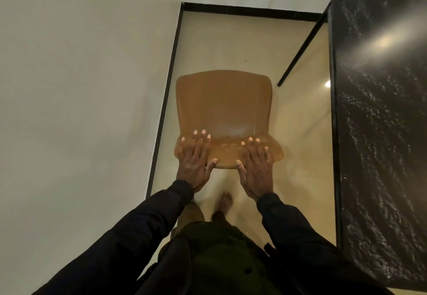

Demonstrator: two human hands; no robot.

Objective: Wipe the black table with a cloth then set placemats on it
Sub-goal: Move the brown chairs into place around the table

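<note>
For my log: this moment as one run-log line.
left hand: rests on chair back | right hand: rests on chair back | black table: untouched | cloth, placemats: not in view

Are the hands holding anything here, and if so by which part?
The left hand and right hand rest on the brown chair, along its backrest's top edge, fingers straight, thumbs on the near side. Neither clasps anything.
</note>
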